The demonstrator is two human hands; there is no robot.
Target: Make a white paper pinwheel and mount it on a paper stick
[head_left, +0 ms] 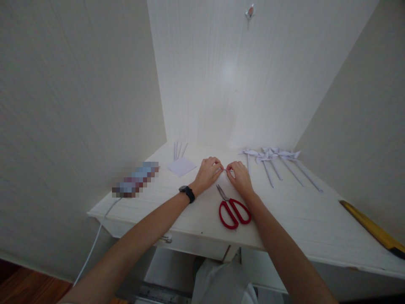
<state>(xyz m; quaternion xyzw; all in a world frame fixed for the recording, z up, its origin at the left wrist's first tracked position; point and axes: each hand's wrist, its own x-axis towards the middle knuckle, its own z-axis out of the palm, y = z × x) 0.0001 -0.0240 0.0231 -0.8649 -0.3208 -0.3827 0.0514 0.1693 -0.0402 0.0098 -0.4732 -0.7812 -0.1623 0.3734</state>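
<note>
Honestly, with my left hand (207,173) and right hand (241,176) both pinched shut on a tiny paper piece (225,169), I could tear it or nudge the scissors (233,210).

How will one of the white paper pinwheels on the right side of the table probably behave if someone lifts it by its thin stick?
The paper pinwheels look folded from thin sheet on narrow rolled sticks, so one is probably very light. The long stick may bend or sag under the head. The folded blades look easy to crush. Lying flat on the table, it seems unlikely to roll far, since the head would stop it.
</note>
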